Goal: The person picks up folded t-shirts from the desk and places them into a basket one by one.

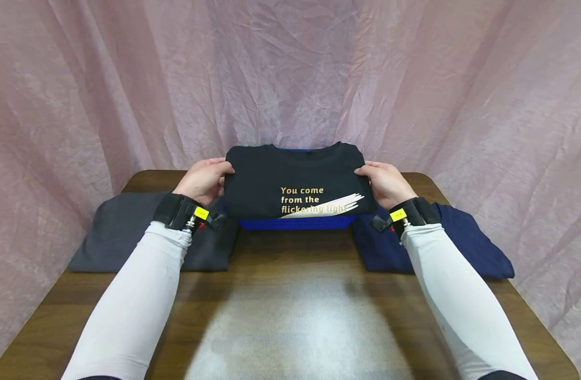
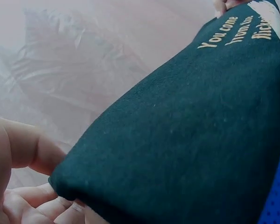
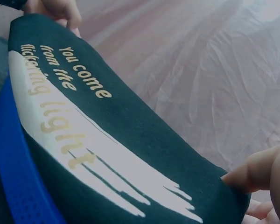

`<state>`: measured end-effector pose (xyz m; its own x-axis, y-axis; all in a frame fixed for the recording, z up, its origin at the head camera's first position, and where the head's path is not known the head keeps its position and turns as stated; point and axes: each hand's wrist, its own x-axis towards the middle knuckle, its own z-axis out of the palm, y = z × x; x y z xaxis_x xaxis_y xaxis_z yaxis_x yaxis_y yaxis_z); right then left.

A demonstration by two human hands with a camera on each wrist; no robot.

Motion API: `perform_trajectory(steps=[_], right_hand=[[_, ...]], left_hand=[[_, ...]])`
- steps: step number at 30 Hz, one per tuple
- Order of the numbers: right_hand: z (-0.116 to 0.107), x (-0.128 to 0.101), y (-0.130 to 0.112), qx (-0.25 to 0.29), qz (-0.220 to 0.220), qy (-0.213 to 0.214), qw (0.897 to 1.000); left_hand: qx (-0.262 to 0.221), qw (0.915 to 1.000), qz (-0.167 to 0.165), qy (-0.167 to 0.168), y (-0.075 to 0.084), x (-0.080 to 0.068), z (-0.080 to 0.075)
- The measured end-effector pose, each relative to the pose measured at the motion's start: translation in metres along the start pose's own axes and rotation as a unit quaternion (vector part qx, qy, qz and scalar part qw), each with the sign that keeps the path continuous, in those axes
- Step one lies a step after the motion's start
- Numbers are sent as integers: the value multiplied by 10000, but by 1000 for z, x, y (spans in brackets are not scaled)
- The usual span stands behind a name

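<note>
Both hands hold up a folded black T-shirt (image 1: 262,179) by its two sides, with gold lettering and a white brush-stroke print facing me. My left hand (image 1: 202,179) pinches the left edge, thumb in front and fingers behind, as the left wrist view shows at the shirt's corner (image 2: 65,179). On the opposite edge my right hand (image 1: 386,182) pinches the cloth the same way; in the right wrist view its thumb (image 3: 252,172) presses on the front. Behind and below the shirt is a blue perforated basket (image 1: 295,224), mostly hidden by it.
A folded dark grey garment (image 1: 114,232) lies on the wooden table (image 1: 290,295) at the left, partly under my left forearm. At the right lies a folded navy garment (image 1: 475,243), partly behind my right wrist. A pink curtain (image 1: 290,68) hangs behind the table.
</note>
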<state>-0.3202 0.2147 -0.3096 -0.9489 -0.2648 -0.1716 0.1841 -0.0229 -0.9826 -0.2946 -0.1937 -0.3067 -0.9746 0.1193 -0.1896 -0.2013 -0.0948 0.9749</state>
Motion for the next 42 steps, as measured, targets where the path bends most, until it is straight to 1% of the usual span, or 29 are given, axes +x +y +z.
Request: perform_trajectory(steps=[5,8,13,16,22,26,29,31,33,35,37,39,40,42], right_hand=[[0,12,-2,38,-22,307,9995],[0,19,-1,56,-12,478,9988],[1,30,1,28,55,548,9985],[2,35,4,-68,139,608,9980],[7,37,8,-192,261,725,9968],[9,39,10,-170,386,589,9974],[10,41,12,-258,546,248,9979],[11,42,14,-405,627,60,9972],[13,41,15,-767,670,-58,9948],[16,38,15,-1406,638,-19,9880],[18,34,15,-2203,493,107,9741],[20,28,12,-3048,330,270,9515],[21,25,10,-3378,239,368,9402],[22,19,7,-3809,68,522,9231]], left_hand=[[-8,9997,-15,251,1,13,3],[-98,9991,-21,407,0,21,6],[-191,9982,-18,576,-5,31,13],[-221,9974,-43,687,-9,34,18],[-158,9973,-203,683,-15,37,27],[31,9975,-142,692,-16,40,31],[128,9981,-168,571,-16,42,33],[185,9985,-193,481,-17,42,35],[296,9985,-198,418,-19,42,36],[463,9978,-104,468,-20,39,37],[722,9957,38,584,-20,35,36],[895,9935,203,666,-19,30,35],[907,9932,278,680,-18,28,34],[905,9933,391,609,-17,22,32]])
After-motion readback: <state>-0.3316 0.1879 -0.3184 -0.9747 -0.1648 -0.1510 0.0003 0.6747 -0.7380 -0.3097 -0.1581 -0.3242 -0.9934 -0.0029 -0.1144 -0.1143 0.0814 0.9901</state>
